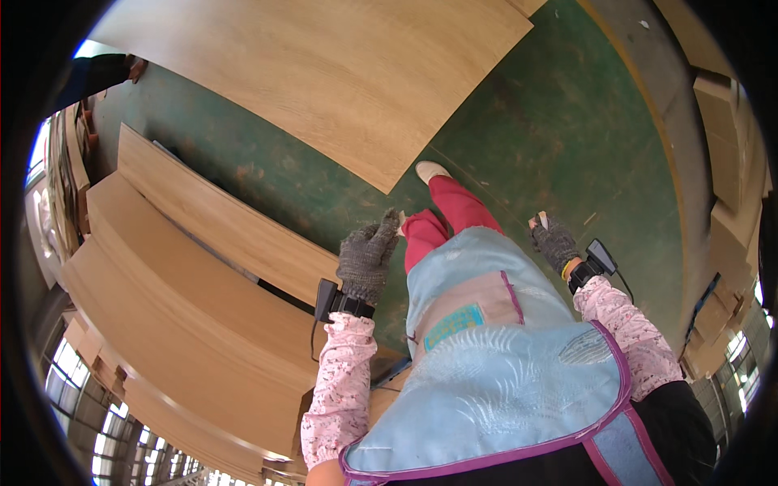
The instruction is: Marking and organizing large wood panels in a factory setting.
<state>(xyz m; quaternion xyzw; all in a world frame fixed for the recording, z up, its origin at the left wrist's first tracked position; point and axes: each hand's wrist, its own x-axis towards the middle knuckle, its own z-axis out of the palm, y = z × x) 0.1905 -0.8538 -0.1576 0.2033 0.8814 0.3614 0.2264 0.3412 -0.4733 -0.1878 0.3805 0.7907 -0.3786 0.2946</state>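
Note:
My left hand [365,259], in a grey knitted glove, hangs beside the near end of the stacked wood-grain boards [219,243]. Its fingers are loosely bent and a little apart, with no object visible in them. My right hand [554,245], in a similar glove with bare fingertips, hangs over the green floor [600,154] to the right of my legs. Its fingers are half curled, and I see nothing held there. Ahead of me lies a large wood-grain panel [348,73], one corner pointing toward my feet. Neither hand touches it.
A pale shoe [432,171] on my foot is close to the panel's corner. Brown cardboard [721,146] stands along the right, beyond a yellow floor line [648,105]. Another person's hand [136,68] and dark sleeve show at the panel's far left.

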